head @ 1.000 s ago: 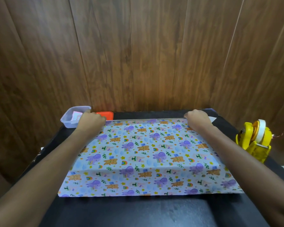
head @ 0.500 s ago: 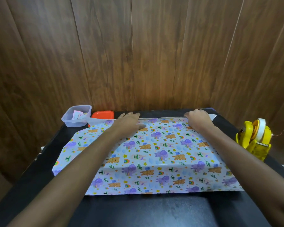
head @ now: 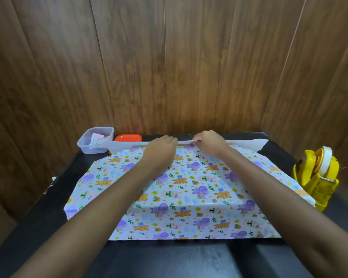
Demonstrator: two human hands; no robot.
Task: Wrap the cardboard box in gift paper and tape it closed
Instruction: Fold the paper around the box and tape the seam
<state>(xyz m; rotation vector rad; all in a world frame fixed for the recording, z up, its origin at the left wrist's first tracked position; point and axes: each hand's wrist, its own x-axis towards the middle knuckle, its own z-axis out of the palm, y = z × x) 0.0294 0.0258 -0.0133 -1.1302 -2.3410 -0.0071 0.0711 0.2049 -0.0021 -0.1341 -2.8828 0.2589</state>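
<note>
Gift paper (head: pixel 189 197) printed with bears, elephants and rainbows lies draped over a raised flat shape on the black table (head: pixel 169 261); the cardboard box itself is hidden beneath. The paper's far edge is folded back, showing a white strip (head: pixel 247 143). My left hand (head: pixel 162 146) and my right hand (head: pixel 208 140) sit close together at the middle of that far edge, fingers curled down over the fold. A yellow tape dispenser (head: pixel 317 177) with a white tape roll stands at the right edge of the table.
A clear plastic tub (head: pixel 95 140) holding small paper slips sits at the far left corner, an orange lid (head: pixel 128 138) beside it. Wooden wall panels close in directly behind and on both sides. Bare black tabletop shows in front of the paper.
Both hands slid from the far corners to the middle of the far edge, left first. The paper's left side dropped lower, and the white folded strip now shows along the back.
</note>
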